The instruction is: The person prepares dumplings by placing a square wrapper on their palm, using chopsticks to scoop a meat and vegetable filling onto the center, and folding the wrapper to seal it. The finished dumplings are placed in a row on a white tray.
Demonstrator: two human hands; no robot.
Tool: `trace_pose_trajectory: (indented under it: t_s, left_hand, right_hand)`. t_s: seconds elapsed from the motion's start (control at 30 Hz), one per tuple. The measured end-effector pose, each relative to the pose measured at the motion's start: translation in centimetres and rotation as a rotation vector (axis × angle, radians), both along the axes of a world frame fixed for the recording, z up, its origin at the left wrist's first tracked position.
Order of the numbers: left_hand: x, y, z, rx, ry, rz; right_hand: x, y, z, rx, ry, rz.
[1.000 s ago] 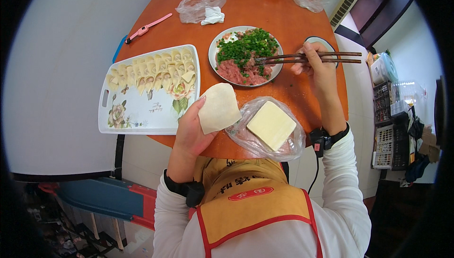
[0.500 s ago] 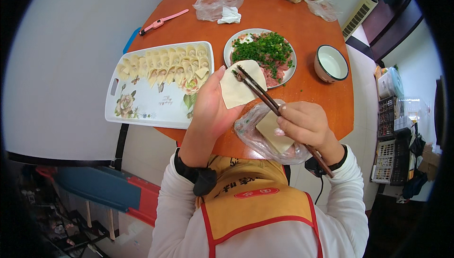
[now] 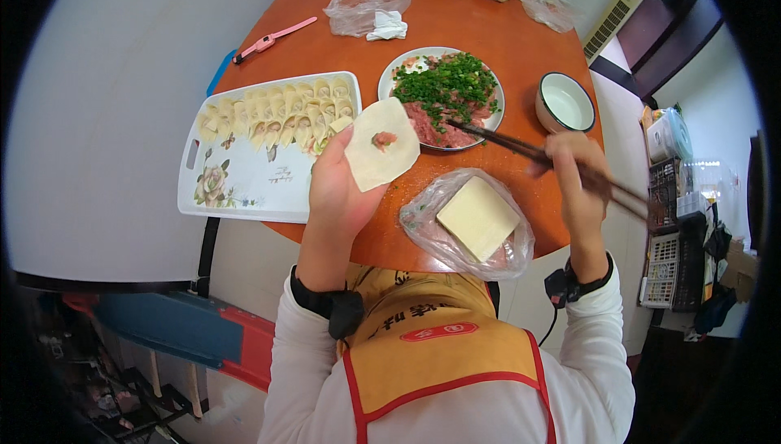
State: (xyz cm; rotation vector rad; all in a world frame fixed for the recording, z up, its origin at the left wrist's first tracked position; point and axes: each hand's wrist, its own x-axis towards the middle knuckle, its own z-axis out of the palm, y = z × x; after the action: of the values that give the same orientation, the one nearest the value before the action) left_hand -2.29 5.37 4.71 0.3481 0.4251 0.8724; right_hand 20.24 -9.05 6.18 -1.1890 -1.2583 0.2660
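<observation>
A pale square wrapper with a small dab of pink filling near its middle is held up over the near edge of the desk by the left hand, which grips it at the left. The right hand, to the right, is closed around dark chopsticks, their tips at the minced meat on the near side of a round plate; chopped greens cover much of that meat. Near and right of the wrapper, a wrapper stack sits on a clear plastic bag. Left is a white flowered tray, rows of folded dumplings along its far side. Right of the plate stands a dark-rimmed bowl. Farther off, a pink watch lies left of a white tissue.
</observation>
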Motion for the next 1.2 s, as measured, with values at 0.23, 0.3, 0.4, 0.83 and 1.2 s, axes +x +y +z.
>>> trace_pose_trajectory:
  t_s: [0.23,0.3,0.4,0.83,1.2]
  left_hand:
    - [-1.0,-0.2,-0.8,0.054,0.004,-0.056]
    - [-0.9,-0.2,-0.9,0.054,0.005,-0.066]
    - [-0.8,-0.3,-1.0,0.054,0.019,-0.07]
    - [-0.7,-0.5,-1.6,0.036,0.015,-0.07]
    - [-0.8,-0.6,-1.6,0.052,0.029,-0.092]
  right_hand:
    - [2.2,2.3,-1.4,-0.27,0.366,-0.049]
    - [1.8,3.1,-1.8,-0.288,0.377,-0.024]
    - [1.6,4.0,-2.7,-0.261,0.411,0.006]
    - [2.0,2.8,-1.1,-0.079,0.476,-0.021]
    - [1.9,4.0,-2.8,-0.21,0.495,-0.042]
